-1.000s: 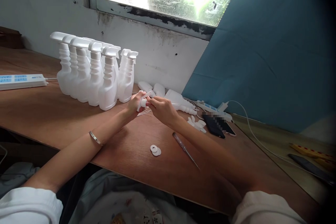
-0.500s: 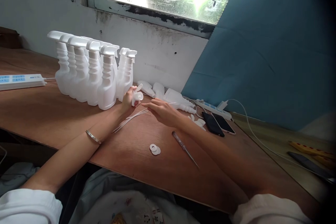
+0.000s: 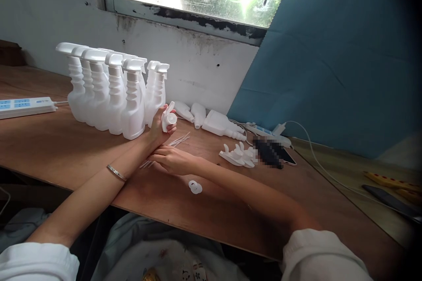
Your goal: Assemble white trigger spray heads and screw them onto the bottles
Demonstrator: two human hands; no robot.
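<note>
My left hand [image 3: 160, 124] is closed around a white trigger spray head [image 3: 170, 118], whose round collar faces me. Just below that wrist, my right hand [image 3: 171, 159] reaches across thin white dip tubes [image 3: 180, 139] lying on the table. Its fingers are stretched out over the tubes, with the fingertips near the left forearm; the hand covers the tubes' middle. Two or so flat white washers [image 3: 197, 188] lie nearer to me. Several loose spray heads [image 3: 240, 156] sit in a group to the right.
Assembled white spray bottles [image 3: 134, 114] stand in rows at the left. Bottles without heads [image 3: 216, 123] lie by the wall. Power strips [image 3: 28, 107] are on the left and back right, and a phone [image 3: 287, 155] lies right. The brown table [image 3: 158, 197] has its edge near me.
My right hand has moved left and down from beside the spray head to the dip tubes. The left hand has turned the spray head slightly. The right forearm now covers the screwdriver.
</note>
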